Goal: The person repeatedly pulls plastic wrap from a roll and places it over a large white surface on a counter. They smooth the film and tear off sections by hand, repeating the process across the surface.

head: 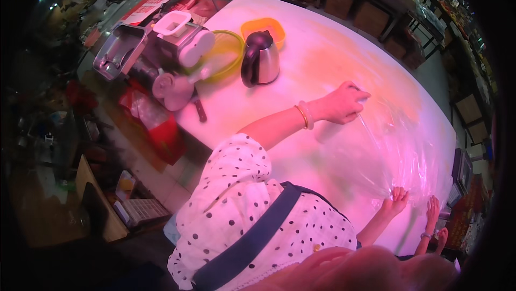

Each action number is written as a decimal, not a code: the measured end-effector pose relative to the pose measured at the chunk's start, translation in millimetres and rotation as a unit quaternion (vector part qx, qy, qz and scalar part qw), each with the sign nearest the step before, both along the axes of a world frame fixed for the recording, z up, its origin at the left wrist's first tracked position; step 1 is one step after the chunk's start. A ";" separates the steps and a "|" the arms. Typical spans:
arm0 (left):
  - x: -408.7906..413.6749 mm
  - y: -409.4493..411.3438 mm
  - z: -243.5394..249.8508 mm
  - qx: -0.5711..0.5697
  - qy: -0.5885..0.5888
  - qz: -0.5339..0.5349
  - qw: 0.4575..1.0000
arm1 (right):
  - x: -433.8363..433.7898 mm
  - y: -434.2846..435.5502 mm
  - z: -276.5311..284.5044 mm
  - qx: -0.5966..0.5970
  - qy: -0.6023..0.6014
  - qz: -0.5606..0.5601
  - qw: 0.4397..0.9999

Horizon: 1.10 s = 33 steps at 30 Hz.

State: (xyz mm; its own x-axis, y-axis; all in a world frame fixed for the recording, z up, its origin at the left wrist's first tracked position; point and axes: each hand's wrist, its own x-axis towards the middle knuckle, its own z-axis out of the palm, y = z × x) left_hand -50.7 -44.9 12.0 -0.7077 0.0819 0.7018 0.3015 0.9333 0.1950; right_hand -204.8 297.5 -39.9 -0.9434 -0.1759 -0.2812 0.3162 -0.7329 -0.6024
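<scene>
My left hand (346,102), with bangles on its wrist, grips the upper left edge of a clear plastic sheet or bag (415,158) above the white tabletop (298,109). Lower right, my right hand (396,200) pinches the gathered near edge of the same plastic. The plastic spreads in shiny folds between and beyond my hands; whether it is one layer or a bag, I cannot tell. Farther left stands a steel electric kettle (269,63) with a black handle and lid.
A yellow-orange plastic basin (275,25) and a yellow-green basket (238,59) stand behind the kettle. White-and-steel appliance (196,47), steel pan (121,51) and brown-handled knife (200,110) lie left. Another person's hands (433,209) are at the right, near the plastic.
</scene>
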 end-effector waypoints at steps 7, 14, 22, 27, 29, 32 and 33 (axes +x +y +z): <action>6.6 15.9 -1.6 -0.012 -0.017 0.009 1.000 | -1.2 12.3 -19.7 0.021 -0.037 -0.010 0.999; 3.3 23.3 -2.7 -0.037 -0.009 0.012 0.999 | -4.3 25.0 -29.9 0.034 -0.038 -0.017 0.999; 9.3 19.4 -3.3 -0.048 -0.006 -0.012 0.999 | -8.9 19.5 -14.0 0.040 0.008 0.004 0.999; 10.7 21.0 -9.4 -0.038 0.028 0.006 0.999 | 2.2 10.6 -8.3 0.081 0.005 -0.004 0.997; 10.0 24.9 -7.7 -0.035 0.017 -0.009 0.999 | -5.9 18.5 -30.5 0.089 -0.019 -0.009 0.996; 6.3 31.6 -3.0 -0.053 0.023 -0.016 0.998 | -11.5 27.6 -47.4 0.080 -0.042 -0.024 0.996; 5.9 32.6 -2.4 -0.066 0.027 -0.012 0.997 | -10.6 27.1 -47.1 0.071 -0.048 -0.027 0.996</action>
State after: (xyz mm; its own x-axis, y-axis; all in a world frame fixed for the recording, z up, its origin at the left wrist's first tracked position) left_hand -44.8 -12.3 9.6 -0.6652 0.1928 0.7213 0.3315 0.9419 0.0540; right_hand -215.4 324.6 -87.0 -0.9182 -0.0784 -0.3883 0.3398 -0.6599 -0.6702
